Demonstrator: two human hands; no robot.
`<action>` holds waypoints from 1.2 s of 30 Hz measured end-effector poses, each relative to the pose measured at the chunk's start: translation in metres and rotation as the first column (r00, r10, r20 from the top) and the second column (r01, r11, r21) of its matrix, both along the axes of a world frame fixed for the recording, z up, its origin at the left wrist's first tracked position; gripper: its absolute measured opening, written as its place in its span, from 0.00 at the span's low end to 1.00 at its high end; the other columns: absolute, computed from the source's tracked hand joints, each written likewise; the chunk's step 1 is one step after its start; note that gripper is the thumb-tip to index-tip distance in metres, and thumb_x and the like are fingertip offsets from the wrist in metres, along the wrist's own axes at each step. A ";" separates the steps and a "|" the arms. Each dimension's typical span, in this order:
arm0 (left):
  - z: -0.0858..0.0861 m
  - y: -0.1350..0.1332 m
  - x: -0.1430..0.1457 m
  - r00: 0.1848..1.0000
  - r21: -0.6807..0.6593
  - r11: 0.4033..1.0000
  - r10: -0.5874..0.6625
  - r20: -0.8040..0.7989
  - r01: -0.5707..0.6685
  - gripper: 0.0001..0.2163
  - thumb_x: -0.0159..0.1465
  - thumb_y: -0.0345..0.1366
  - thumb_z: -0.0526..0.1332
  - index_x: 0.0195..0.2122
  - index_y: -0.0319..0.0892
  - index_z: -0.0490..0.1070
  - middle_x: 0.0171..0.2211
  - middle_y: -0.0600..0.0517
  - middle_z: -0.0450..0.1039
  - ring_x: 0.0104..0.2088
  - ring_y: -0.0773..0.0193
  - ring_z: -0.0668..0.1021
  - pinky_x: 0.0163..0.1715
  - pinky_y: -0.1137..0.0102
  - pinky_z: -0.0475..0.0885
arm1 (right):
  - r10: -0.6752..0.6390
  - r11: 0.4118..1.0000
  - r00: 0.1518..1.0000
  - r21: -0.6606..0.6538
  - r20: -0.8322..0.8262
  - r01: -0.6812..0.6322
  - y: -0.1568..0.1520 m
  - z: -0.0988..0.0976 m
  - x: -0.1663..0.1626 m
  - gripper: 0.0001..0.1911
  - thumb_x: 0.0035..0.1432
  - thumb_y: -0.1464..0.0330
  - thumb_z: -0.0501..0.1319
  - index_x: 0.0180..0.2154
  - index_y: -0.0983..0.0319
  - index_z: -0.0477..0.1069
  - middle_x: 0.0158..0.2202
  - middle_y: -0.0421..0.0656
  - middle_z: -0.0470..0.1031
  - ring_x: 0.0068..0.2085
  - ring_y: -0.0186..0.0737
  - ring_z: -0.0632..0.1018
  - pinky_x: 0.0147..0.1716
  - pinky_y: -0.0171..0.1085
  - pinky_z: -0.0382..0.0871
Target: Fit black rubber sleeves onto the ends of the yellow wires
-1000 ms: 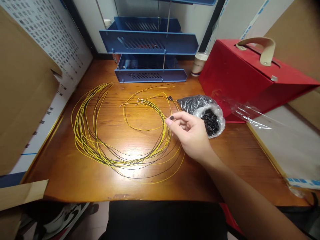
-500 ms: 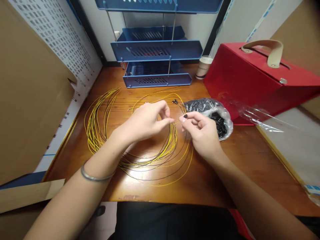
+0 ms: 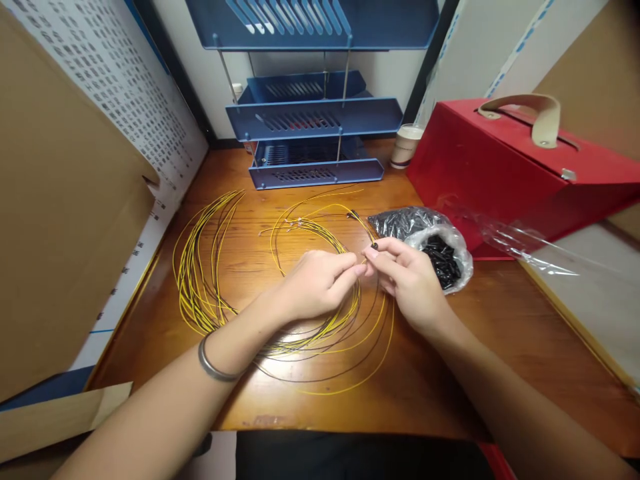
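Both hands are bare. Left hand point(image 3: 315, 283): nails trimmed short. Just behind it, at the wrist, is one thin bangle point(image 3: 213, 363) of plain silver-grey metal with a smooth surface, sitting slightly aslant. Left forearm point(image 3: 150, 413): uncovered from the bangle back to the frame edge. Right hand point(image 3: 407, 277): nails short where visible. Right forearm point(image 3: 500, 393): uncovered behind the hand. Well behind both hands, between the forearms, is a plain black garment point(image 3: 350, 457); its detail is too dark to make out.

Wooden desk point(image 3: 450, 360) before me | left: loose wire bundle point(image 3: 193, 280) | centre, nearest me: yellow-and-black wire coil point(image 3: 320, 337) | right of coil: clear bag of black parts point(image 3: 440, 243) | rear: blue tray rack point(image 3: 315, 175), paper cup point(image 3: 404, 145), red box point(image 3: 500, 180) just behind bag
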State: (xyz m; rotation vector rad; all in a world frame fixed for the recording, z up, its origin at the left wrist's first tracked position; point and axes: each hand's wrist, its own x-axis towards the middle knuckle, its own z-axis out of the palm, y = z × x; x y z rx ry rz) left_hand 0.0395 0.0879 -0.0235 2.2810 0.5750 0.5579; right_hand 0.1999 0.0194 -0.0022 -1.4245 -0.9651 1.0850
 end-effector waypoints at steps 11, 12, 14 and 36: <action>-0.004 0.001 -0.004 0.999 0.086 0.996 0.010 0.041 -0.014 0.32 0.70 0.51 0.54 0.12 0.38 0.55 0.13 0.58 0.45 0.17 0.74 0.49 0.22 0.69 0.45 | -0.065 0.996 0.997 0.059 0.050 0.062 -0.001 -0.001 0.002 0.12 0.57 0.60 0.65 0.31 0.63 0.72 0.22 0.36 0.71 0.19 0.25 0.59 0.18 0.32 0.47; -0.004 0.001 -0.004 0.999 0.086 0.996 0.023 0.030 -0.026 0.33 0.70 0.53 0.54 0.11 0.38 0.56 0.12 0.58 0.46 0.17 0.73 0.48 0.23 0.69 0.45 | -0.061 0.997 0.997 0.058 0.053 0.058 -0.002 -0.002 0.001 0.12 0.57 0.60 0.65 0.32 0.63 0.72 0.22 0.36 0.71 0.19 0.25 0.59 0.18 0.32 0.47; -0.003 0.002 -0.005 0.999 0.080 0.995 0.054 -0.007 -0.053 0.33 0.70 0.55 0.53 0.11 0.38 0.56 0.12 0.58 0.47 0.17 0.73 0.48 0.23 0.69 0.44 | -0.055 0.997 0.997 0.059 0.051 0.052 -0.002 -0.002 0.001 0.11 0.57 0.61 0.65 0.32 0.63 0.72 0.22 0.36 0.71 0.19 0.25 0.59 0.18 0.33 0.47; 0.004 0.002 -0.006 0.996 0.078 0.996 0.045 -0.078 -0.039 0.19 0.69 0.42 0.55 0.21 0.40 0.61 0.17 0.56 0.61 0.20 0.71 0.61 0.26 0.71 0.54 | -0.132 0.989 0.982 -0.088 -0.135 0.121 0.000 0.002 0.001 0.14 0.51 0.59 0.71 0.33 0.63 0.76 0.17 0.32 0.58 0.19 0.25 0.54 0.18 0.33 0.42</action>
